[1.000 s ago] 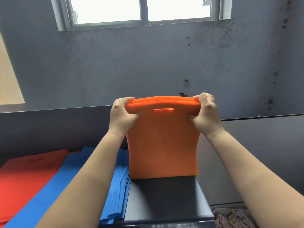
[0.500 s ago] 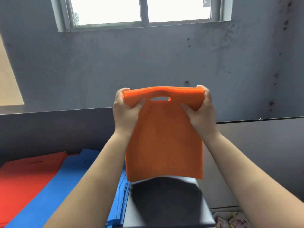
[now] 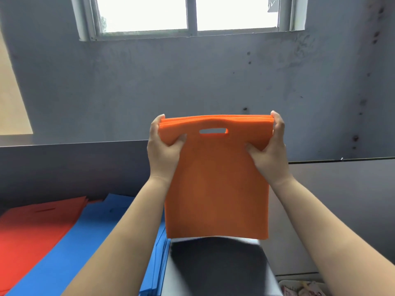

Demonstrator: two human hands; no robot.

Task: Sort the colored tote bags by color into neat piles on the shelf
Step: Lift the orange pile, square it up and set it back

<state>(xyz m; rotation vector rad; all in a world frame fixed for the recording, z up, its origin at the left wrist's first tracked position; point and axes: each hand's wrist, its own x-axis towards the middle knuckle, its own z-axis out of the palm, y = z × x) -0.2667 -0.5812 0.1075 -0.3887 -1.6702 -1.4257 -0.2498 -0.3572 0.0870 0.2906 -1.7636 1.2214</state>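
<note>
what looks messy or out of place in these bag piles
The blue pile looks untidy: its right edges fan out unevenly rather than stacking flush, and it overlaps the red pile. The orange bags, gripped by the left hand and right hand, look squared up. Nothing appears torn.

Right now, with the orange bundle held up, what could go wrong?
Left hand and right hand grip only the top corners of the orange tote bags, so inner bags could slip and fan out. Set down carelessly, the bundle might overlap the blue pile, mixing colors.
</note>
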